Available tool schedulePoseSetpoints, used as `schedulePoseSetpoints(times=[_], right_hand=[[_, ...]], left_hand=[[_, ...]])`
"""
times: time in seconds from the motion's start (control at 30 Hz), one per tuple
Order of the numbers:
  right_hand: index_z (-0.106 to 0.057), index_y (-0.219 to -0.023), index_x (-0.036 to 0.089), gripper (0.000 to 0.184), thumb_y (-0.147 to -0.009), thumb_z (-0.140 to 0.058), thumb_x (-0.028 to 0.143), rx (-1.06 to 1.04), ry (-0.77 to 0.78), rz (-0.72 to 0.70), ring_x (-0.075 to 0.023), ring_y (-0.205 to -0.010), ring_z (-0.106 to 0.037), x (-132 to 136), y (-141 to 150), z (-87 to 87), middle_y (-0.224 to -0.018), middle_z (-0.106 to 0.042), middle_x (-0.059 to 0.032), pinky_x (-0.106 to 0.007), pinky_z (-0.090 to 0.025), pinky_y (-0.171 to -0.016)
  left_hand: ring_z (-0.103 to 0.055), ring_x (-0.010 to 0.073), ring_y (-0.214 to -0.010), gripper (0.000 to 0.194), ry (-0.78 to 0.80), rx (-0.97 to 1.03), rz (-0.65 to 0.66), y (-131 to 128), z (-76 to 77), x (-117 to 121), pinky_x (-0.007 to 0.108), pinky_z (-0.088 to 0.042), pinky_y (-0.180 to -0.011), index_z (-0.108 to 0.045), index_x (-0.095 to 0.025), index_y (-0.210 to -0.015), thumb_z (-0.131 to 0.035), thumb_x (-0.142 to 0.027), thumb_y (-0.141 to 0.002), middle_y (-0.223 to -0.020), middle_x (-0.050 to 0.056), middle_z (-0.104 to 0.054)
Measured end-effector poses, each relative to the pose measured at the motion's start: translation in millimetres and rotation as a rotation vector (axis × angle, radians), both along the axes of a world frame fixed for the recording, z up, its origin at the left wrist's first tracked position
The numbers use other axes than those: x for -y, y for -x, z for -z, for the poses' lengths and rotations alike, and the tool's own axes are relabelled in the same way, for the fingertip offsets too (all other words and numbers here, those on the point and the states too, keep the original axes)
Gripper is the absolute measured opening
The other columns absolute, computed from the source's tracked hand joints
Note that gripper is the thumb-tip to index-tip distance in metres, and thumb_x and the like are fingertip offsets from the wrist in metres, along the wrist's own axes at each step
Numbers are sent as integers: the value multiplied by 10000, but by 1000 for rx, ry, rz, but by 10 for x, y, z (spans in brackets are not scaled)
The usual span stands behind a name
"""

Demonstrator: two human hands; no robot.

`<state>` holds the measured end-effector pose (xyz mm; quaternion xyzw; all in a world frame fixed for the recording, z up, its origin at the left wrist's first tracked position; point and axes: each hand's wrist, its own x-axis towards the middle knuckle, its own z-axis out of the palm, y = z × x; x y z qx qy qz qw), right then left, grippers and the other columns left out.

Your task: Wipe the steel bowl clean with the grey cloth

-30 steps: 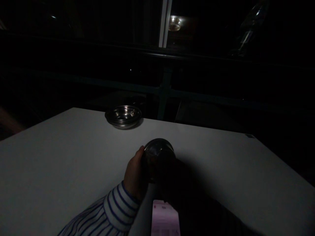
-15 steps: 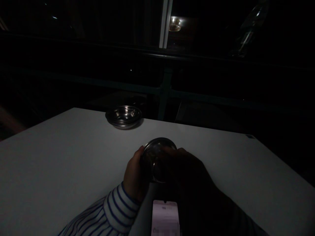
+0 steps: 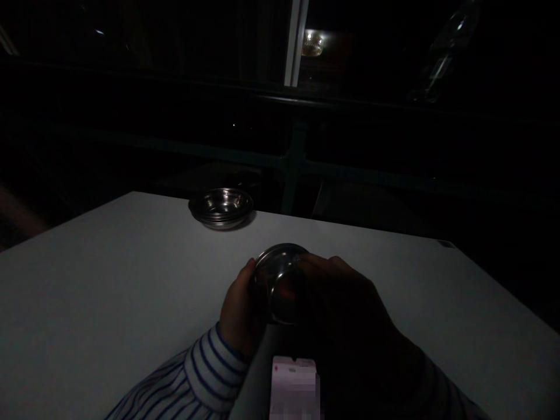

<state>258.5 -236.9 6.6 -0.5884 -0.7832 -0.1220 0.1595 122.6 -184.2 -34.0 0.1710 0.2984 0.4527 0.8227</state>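
Note:
A shiny steel bowl (image 3: 272,269) is tilted toward me above the table, its inside facing the camera. Its left side rests in my left hand (image 3: 238,306), which is closed round the rim with the thumb along the edge. My right hand (image 3: 343,297) lies in deep shadow against the bowl's right inner side, fingers bent together. Whether something is pinched in those fingers cannot be made out. Below the bowl a lit phone (image 3: 292,385) shows a pale pink screen, partly blurred.
Toward the far edge of the white table (image 3: 131,280) stands a stack of steel bowls (image 3: 221,209). A small dark label (image 3: 446,244) marks the far right corner. Beyond the table it is very dark, with a pale vertical frame bar (image 3: 294,44) and a greenish rail (image 3: 245,156).
My right hand has shifted right and slightly up along the bowl's inner side, showing more of its inside. My left hand and the bowl stay almost where they were.

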Motion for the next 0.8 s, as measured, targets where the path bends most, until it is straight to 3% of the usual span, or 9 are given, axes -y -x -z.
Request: schedulePoseSetpoints(times=[0.2, 0.33, 0.4, 0.63, 0.8], right_hand=[[-575, -942, 212, 180, -763, -575, 215, 48, -53, -40, -127, -634, -499, -4, 20, 71, -885, -624, -12, -247, -360, -510], [-573, -1052, 204, 251, -819, -479, 200, 39, -275, -162, -166, -773, -561, -19, 33, 213, -990, -640, -42, -271, -446, -587], [-571, -1074, 194, 272, -842, -430, 196, 44, -314, -195, -164, -788, -570, -31, 42, 280, -984, -648, -46, -276, -466, -612], [-451, -1254, 216, 387, -873, -383, 202, 117, -332, -171, -209, -1003, -549, 55, 119, 573, -1144, -596, -52, -377, -484, -798], [-514, -1204, 274, 364, -857, -424, 213, 64, -260, -61, -213, -901, -587, 57, 236, 691, -1056, -635, -47, -368, -512, -724]], left_hand=[[-635, 243, -842, 275, -11, 8, 77, 1, 56, 21, 352, -450, -810, -652, -133, -793, -559, -387, -744, -762, 61, -704], [-637, 253, -843, 320, -13, 15, 124, 4, 75, 13, 362, -461, -795, -657, -129, -831, -547, -417, -748, -781, 75, -707], [-637, 255, -845, 333, -15, -4, 110, 5, 88, 4, 364, -462, -795, -657, -126, -844, -554, -426, -742, -777, 77, -707], [-634, 266, -872, 344, 52, -25, 89, 1, 77, 19, 381, -459, -817, -651, -127, -873, -547, -430, -749, -803, 89, -707], [-630, 267, -892, 389, 84, 1, 88, 1, -1, 51, 398, -449, -848, -641, -126, -972, -496, -435, -785, -859, 99, -706]])
